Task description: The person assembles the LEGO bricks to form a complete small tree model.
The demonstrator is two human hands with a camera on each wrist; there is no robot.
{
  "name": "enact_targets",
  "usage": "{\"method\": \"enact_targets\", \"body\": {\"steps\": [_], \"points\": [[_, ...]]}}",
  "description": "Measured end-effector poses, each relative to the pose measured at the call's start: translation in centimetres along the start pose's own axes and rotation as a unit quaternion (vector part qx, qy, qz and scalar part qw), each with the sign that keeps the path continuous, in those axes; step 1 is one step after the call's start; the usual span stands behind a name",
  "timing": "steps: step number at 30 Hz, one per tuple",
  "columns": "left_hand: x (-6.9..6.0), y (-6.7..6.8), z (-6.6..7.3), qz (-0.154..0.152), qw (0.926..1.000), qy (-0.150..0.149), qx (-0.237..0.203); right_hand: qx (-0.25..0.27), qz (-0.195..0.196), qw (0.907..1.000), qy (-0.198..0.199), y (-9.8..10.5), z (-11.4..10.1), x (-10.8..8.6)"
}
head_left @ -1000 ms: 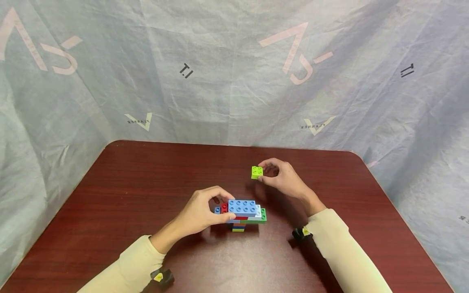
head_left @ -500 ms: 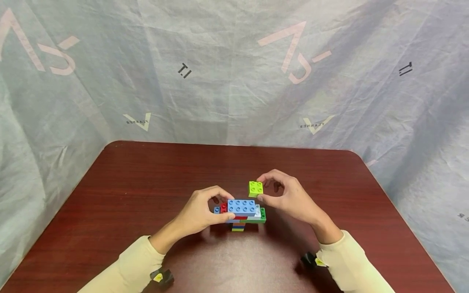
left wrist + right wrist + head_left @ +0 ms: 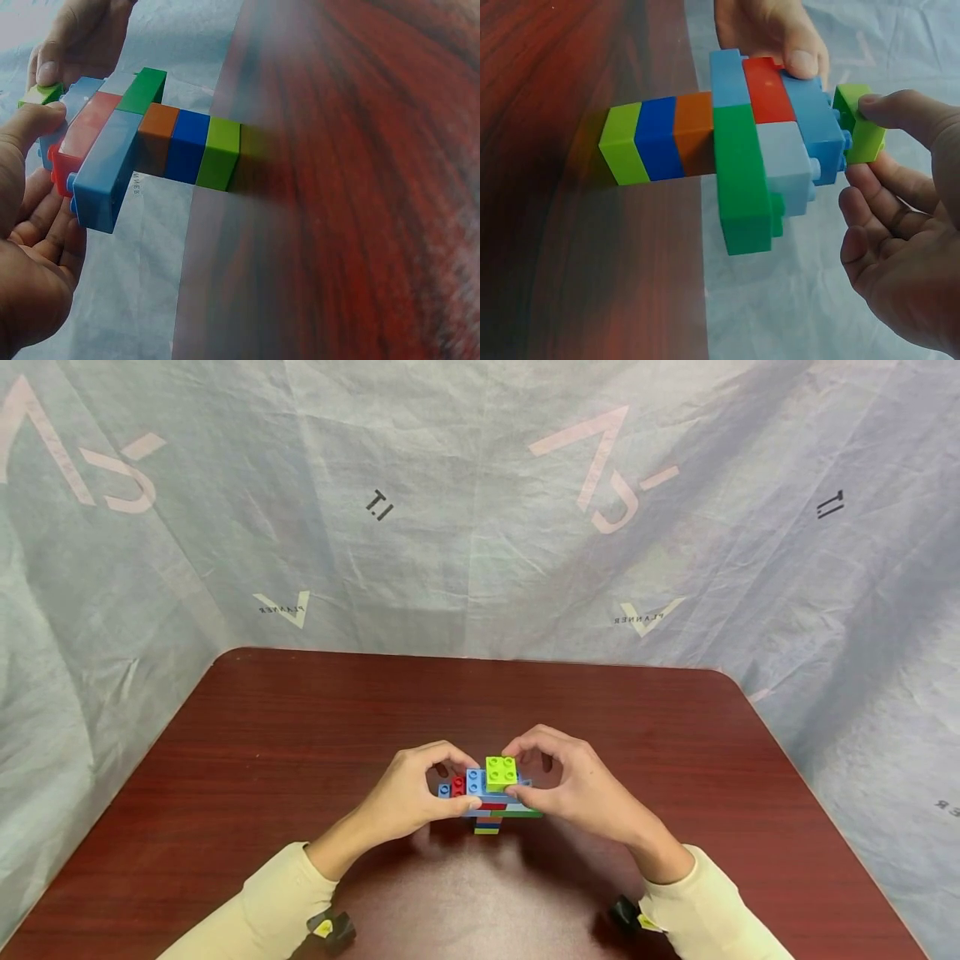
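Note:
A toy-brick structure stands on the table, with a narrow column of lime (image 3: 622,146), dark blue (image 3: 658,139) and orange (image 3: 694,124) bricks. Above the column, a light blue brick (image 3: 730,79) and a green brick (image 3: 742,180) lie end to end. The layer over them has a red brick (image 3: 769,90) and a pale grey brick (image 3: 784,161); a blue brick (image 3: 814,127) tops it. My left hand (image 3: 408,789) grips the structure's upper left part between thumb and fingers. My right hand (image 3: 588,789) pinches a small lime-green brick (image 3: 501,772) just over the top brick's studs, slightly tilted.
The dark red-brown table (image 3: 315,710) has rounded far corners. Grey printed cloth (image 3: 465,527) hangs behind it and at both sides. A black wrist device shows under each sleeve.
My right hand has brought the lime-green brick nearer and to the left, from beyond the structure to over its top brick. The left hand has kept its grip in place.

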State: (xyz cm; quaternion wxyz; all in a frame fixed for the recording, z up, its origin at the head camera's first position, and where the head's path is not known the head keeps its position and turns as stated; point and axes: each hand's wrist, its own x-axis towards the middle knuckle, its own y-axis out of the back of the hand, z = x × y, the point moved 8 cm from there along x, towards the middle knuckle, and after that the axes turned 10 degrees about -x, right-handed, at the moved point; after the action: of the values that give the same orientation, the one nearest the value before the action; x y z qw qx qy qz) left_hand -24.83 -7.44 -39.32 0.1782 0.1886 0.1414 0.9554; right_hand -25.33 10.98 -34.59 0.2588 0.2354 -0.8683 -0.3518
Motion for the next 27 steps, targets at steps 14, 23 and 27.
{"method": "enact_targets", "body": {"steps": [14, 23, 27], "points": [[0.1, 0.0, 0.1, 0.001, 0.9999, -0.009, 0.012, -0.006, 0.007, 0.9998, 0.020, -0.7, -0.1, 0.1], [0.4, -0.5, 1.0, 0.020, 0.9988, -0.032, -0.033, -0.013, 0.006, 0.9997, 0.018, -0.8, -0.1, 0.1], [0.5, -0.5, 1.5, 0.031, 0.9977, -0.034, -0.049, -0.014, 0.007, 0.9997, 0.017, -0.8, 0.0, 0.1]]}}
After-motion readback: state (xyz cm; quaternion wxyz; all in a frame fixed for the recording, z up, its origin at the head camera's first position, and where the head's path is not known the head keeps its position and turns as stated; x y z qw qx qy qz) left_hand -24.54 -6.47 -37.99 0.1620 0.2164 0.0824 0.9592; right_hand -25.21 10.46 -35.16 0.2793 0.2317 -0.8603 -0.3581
